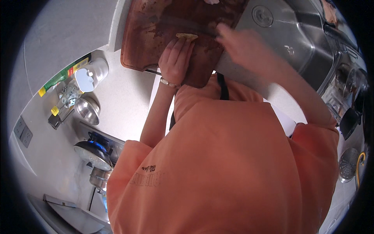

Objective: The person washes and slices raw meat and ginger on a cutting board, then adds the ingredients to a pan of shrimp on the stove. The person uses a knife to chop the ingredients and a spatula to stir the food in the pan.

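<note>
My left hand (175, 60), with a bracelet on the wrist, holds a small yellowish piece of food (187, 36), perhaps ginger, down on a dark wooden cutting board (163, 11) with its fingertips. To the right, my right hand (245, 46) is blurred by motion over the board's right edge. Its fingers look closed on a knife (207, 32), whose dark blade is smeared and hard to make out beside the food. A pale pinkish piece of food (211, 1) lies at the board's far side, cut off by the picture's top.
A steel sink (292, 44) adjoins the board on the right. On the left counter (125, 96) stand a clear jug (98, 70), bottles (62, 103) and a steel bowl (87, 110). Farther back, a pan (95, 155) sits over a lit blue flame (99, 145), near a steel pot (99, 178).
</note>
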Tool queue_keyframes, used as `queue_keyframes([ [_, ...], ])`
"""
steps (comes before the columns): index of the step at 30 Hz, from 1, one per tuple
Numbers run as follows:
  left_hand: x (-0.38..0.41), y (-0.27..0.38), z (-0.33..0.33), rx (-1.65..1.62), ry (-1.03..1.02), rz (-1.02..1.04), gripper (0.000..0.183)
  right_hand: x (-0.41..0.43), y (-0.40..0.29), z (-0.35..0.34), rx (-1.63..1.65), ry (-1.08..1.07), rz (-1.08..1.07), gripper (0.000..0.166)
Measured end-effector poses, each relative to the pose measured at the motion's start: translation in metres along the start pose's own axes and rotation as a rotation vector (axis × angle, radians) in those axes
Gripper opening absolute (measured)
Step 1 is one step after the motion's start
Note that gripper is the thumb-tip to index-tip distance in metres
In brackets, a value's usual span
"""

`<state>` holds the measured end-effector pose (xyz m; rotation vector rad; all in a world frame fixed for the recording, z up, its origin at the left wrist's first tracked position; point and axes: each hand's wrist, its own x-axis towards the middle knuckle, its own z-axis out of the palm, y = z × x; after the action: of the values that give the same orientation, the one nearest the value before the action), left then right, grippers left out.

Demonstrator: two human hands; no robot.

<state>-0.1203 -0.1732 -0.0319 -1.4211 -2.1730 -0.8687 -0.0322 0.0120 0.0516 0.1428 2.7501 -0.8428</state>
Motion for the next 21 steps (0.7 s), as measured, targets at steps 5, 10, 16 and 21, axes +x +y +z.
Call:
queue_keyframes([
  [5,-0.003,0.001,-0.001,-0.013,0.006,-0.016,0.021,-0.019,0.003,-0.006,-0.104,0.067,0.043,0.017],
  [10,-0.013,-0.003,-0.005,-0.013,-0.033,-0.001,0.018,-0.036,-0.018,-0.008,-0.22,0.035,-0.139,0.025],
  [16,-0.021,-0.006,-0.004,-0.02,-0.027,0.022,0.015,-0.041,-0.025,-0.007,-0.182,-0.029,-0.149,0.03],
  [21,-0.018,-0.005,-0.005,-0.028,-0.05,0.014,0.014,-0.048,-0.028,-0.013,-0.145,-0.087,-0.07,0.029],
])
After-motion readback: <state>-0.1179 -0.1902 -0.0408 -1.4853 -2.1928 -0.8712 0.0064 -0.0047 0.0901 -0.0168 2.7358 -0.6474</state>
